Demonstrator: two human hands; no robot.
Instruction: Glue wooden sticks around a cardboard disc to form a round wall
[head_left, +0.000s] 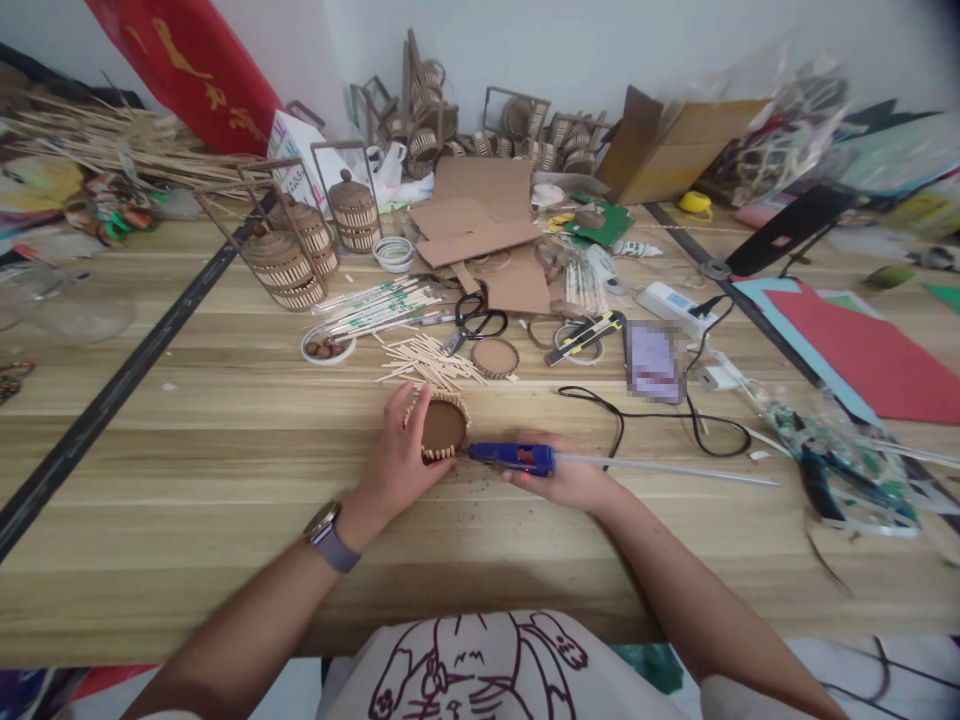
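My left hand (401,455) curls round the left side of a small round cardboard tray (444,428) whose rim is lined with short wooden sticks. In my right hand (574,478) is a blue hot glue gun (517,458), lying sideways with its nozzle at the tray's right front rim. A long translucent glue stick (675,469) pokes out of the gun's back. Loose cut sticks (427,360) lie in a pile just behind the tray. Beside them is a second cardboard disc (495,357) with a dark rim.
Black-handled scissors (480,318), a utility knife (585,338), a phone (655,362) and a black cable (622,413) lie beyond my hands. Lidded stick baskets (356,212) stand at the back left, near cardboard sheets (480,230). Red paper (862,350) is at the right.
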